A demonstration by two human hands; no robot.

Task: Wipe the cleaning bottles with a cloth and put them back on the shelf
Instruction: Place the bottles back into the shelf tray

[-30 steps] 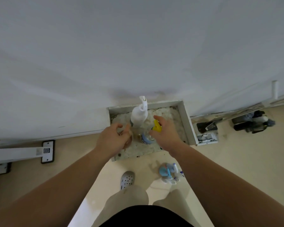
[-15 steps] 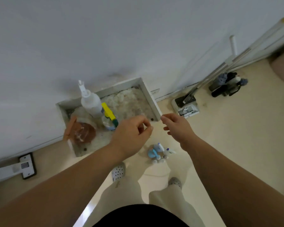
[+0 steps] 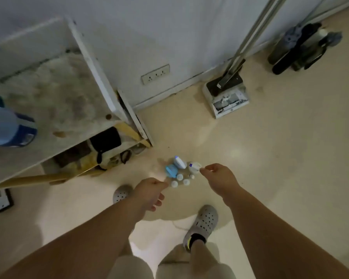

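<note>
Blue bottle (image 3: 10,128) cut off by left edge; small floor bottles (image 3: 178,171) blurred, labels unreadable; lower-shelf clutter (image 3: 104,147) dim, indistinct.

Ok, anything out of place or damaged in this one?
Yes. A cluster of small bottles sits on the floor, not on the shelf; the shelf top is blotchy with stains, and its side panel looks split from the frame.

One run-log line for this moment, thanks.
left hand: empty | right hand: empty | both over floor bottles | blue bottle on shelf
</note>
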